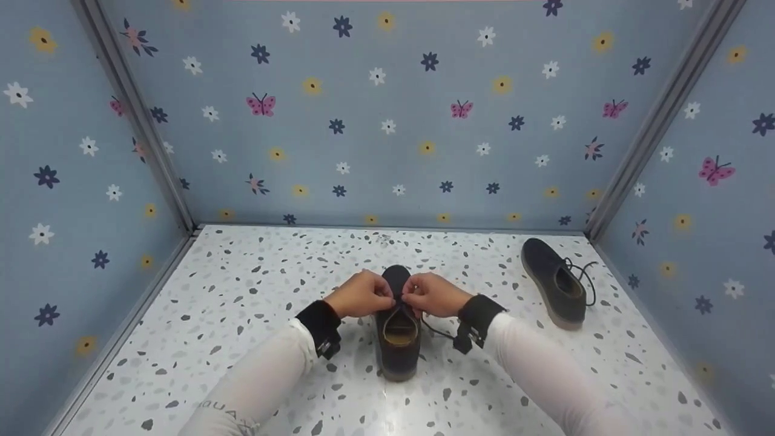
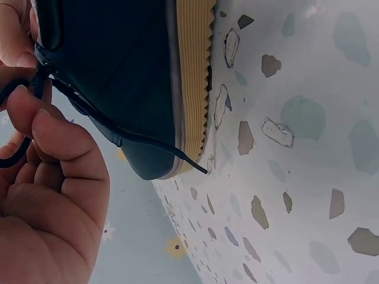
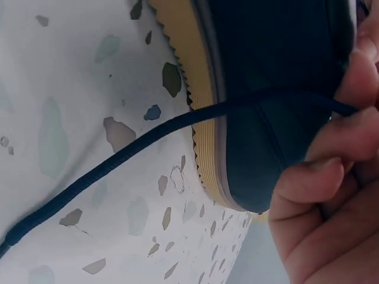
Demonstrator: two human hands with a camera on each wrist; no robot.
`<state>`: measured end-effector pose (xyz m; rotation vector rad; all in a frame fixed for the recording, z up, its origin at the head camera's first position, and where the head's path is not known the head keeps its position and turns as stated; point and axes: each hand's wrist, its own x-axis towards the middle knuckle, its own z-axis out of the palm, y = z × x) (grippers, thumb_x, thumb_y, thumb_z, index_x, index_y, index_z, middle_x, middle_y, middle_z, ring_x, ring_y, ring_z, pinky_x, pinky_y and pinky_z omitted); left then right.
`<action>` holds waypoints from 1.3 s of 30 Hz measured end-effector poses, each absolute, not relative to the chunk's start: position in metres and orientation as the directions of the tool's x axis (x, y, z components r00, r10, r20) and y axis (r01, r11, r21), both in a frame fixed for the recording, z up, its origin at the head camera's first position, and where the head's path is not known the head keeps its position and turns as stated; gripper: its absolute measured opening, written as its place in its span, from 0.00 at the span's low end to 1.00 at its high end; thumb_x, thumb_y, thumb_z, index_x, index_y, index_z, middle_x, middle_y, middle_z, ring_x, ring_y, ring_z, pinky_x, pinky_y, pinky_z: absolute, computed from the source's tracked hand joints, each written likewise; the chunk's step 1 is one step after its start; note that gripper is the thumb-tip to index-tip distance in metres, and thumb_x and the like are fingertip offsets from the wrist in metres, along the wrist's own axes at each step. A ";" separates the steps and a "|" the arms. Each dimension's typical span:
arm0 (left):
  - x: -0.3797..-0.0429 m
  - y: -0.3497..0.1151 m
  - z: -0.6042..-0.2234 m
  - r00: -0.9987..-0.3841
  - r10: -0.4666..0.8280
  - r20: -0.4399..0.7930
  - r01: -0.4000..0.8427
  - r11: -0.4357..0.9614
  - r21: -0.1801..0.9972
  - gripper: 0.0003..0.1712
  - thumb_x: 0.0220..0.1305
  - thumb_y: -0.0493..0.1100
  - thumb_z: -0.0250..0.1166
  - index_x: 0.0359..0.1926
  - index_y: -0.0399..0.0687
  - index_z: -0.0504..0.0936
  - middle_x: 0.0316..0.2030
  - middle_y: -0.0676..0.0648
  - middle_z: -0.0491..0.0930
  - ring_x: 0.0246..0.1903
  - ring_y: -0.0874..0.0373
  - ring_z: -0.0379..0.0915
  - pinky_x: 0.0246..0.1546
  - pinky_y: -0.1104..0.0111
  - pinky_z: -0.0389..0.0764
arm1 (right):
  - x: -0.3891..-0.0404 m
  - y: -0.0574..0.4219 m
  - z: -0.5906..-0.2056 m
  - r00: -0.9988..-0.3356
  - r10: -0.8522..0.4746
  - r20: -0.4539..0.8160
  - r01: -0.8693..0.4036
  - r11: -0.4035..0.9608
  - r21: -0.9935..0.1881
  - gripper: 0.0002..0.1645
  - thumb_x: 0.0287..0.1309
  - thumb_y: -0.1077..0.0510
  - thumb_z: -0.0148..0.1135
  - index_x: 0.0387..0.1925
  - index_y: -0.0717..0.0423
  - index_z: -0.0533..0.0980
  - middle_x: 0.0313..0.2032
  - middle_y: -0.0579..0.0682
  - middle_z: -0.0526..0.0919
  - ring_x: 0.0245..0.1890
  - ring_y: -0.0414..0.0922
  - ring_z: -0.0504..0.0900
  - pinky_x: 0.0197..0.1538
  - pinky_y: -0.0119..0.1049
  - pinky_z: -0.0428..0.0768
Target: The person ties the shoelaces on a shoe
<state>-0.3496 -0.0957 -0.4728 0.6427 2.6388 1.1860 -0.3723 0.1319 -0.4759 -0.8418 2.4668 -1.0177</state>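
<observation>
A dark shoe (image 1: 399, 357) with a tan ridged sole stands on the speckled surface, its toe pointing away from me. Over its lacing, my left hand (image 1: 363, 293) pinches the dark shoelace (image 2: 136, 139) between thumb and forefinger. In the left wrist view, one lace end hangs down across the shoe's side to the sole. From the other side, my right hand (image 1: 437, 295) pinches the lace too; in the right wrist view a long lace end (image 3: 160, 131) runs out from its fingers over the sole. The knot itself is partly hidden by the fingers.
A second dark shoe (image 1: 560, 284) lies at the right with its laces loose beside it. Blue flower-patterned panels (image 1: 387, 169) enclose the speckled white surface (image 1: 272, 260) at the back and on both sides.
</observation>
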 end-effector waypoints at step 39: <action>-0.353 -0.106 -0.475 -0.891 0.452 0.032 0.294 0.522 0.801 0.08 0.71 0.42 0.67 0.38 0.43 0.89 0.29 0.54 0.83 0.26 0.64 0.74 0.30 0.72 0.77 | -0.346 0.125 -0.517 -0.760 -0.465 0.455 -0.650 0.553 -0.521 0.06 0.69 0.57 0.67 0.36 0.52 0.77 0.27 0.43 0.80 0.29 0.34 0.74 0.34 0.30 0.77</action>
